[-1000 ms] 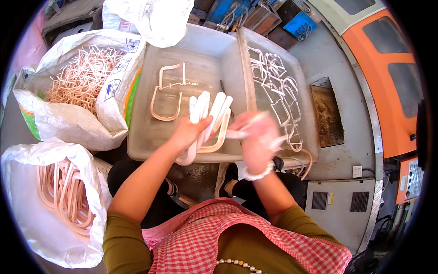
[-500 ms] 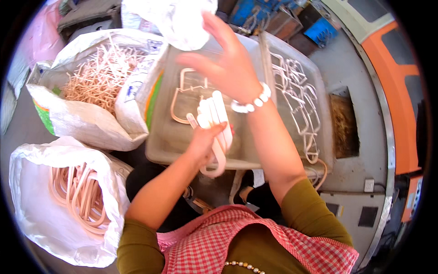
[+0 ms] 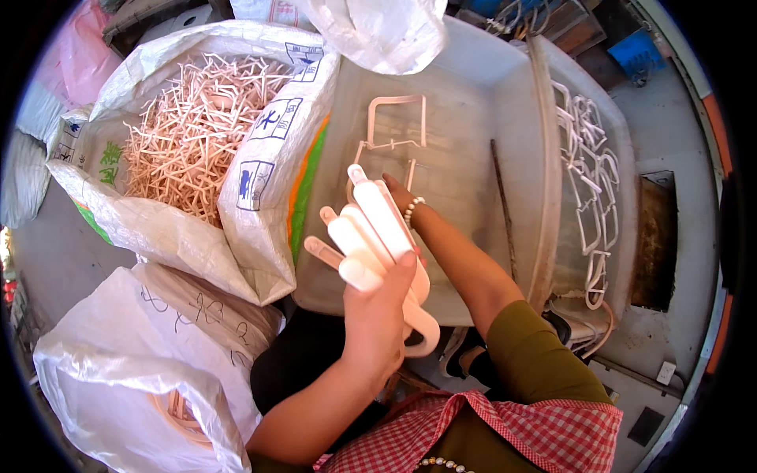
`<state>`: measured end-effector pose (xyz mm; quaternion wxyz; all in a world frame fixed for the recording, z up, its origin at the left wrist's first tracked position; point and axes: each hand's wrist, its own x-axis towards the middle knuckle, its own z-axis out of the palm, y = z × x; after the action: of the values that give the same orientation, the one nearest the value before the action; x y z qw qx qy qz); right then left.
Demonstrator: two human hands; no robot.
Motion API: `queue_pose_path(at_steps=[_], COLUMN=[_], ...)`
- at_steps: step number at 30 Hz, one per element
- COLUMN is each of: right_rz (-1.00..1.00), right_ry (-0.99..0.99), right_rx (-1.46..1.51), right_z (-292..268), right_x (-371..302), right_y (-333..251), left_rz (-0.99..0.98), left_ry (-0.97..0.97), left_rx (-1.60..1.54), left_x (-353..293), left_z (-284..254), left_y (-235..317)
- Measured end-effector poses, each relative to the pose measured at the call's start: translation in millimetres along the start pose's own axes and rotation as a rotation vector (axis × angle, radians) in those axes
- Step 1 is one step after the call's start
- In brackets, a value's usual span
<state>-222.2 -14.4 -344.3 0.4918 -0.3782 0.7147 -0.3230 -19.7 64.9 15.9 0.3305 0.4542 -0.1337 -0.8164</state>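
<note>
Left hand (image 3: 380, 319) curled tightly around a bundle of curved plastic handles (image 3: 382, 217), over the near edge of the grey tub (image 3: 461, 150); right hand (image 3: 398, 193) beyond, near a moulded frame (image 3: 397, 100), finger opening and hold indiscernible. Even pressure should prevent slippage.

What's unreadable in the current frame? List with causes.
- Head view: right hand, most fingers and anything they touch; hidden behind the held pale pieces.
- Head view: left hand, fingers beyond the thumb; largely hidden behind those pieces.
- Head view: lower-left white bag, most contents; hidden by its own plastic.
- Head view: upper white bag, its top; cut off by the upper edge.
</note>
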Motion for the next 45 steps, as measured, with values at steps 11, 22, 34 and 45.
queue_pose_path(at_steps=[11, 22, 34, 45], right_rz=[0.212, -0.014, -0.54, -0.495], right_ry=[-0.106, -0.05, 0.373, 0.784], right_rx=[0.558, 0.495, -0.237, -0.071], right_z=[66, -71, -64, -132], right_x=[1, -180, -326, -374], right_y=[-53, -146, -207, -234], left_rz=[-0.014, 0.071, -0.135, -0.2], left_ry=[0.102, -0.023, -0.473, -0.682], left_rx=[0.044, 0.069, -0.008, 0.198], left_x=[9, 13, 2, -21], left_z=[-7, 2, 4, 5], left_y=[3, -1, -27, -35])
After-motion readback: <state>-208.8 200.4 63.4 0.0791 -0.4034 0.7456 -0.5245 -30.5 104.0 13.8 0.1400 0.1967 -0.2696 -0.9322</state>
